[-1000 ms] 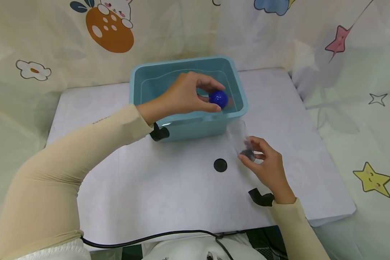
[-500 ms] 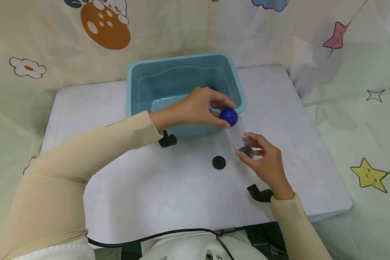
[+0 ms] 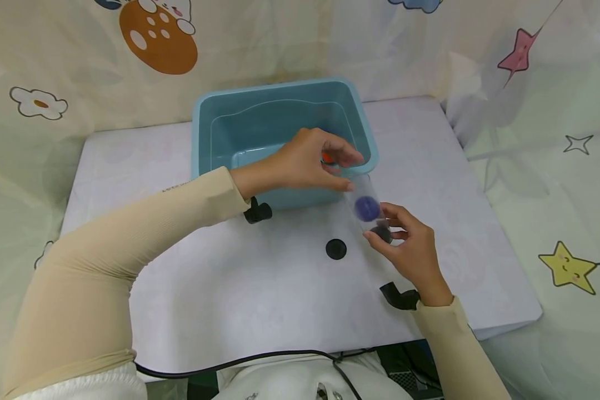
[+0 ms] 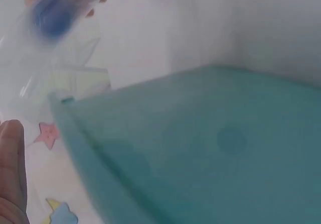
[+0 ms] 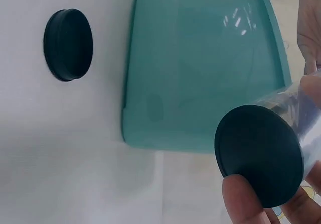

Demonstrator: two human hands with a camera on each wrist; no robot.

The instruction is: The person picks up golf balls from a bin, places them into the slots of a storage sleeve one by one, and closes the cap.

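My right hand (image 3: 414,253) grips a clear plastic tube (image 3: 362,186) low down, tilted with its mouth toward the bin. A black cap (image 5: 258,156) closes the tube's lower end, with fingertips at its edge in the right wrist view. Inside the tube is a blue ball (image 3: 367,209), blurred in the left wrist view. Nothing is in my left hand (image 3: 307,160); its thumb and fingers are spread apart beside the tube's mouth, over the bin's near right corner. A second black cap (image 3: 336,249) lies on the table, left of the tube.
The blue-green plastic bin (image 3: 280,89) stands at the back of the white-covered table (image 3: 240,294). Part of an orange thing (image 3: 327,158) shows in it behind my left fingers. A black cable (image 3: 220,365) runs along the near edge. Patterned cloth (image 3: 280,44) hangs behind.
My left hand brought the blue ball from over the bin to the tube's mouth and let go. The ball is now inside the tube. My right hand stayed nearly still.
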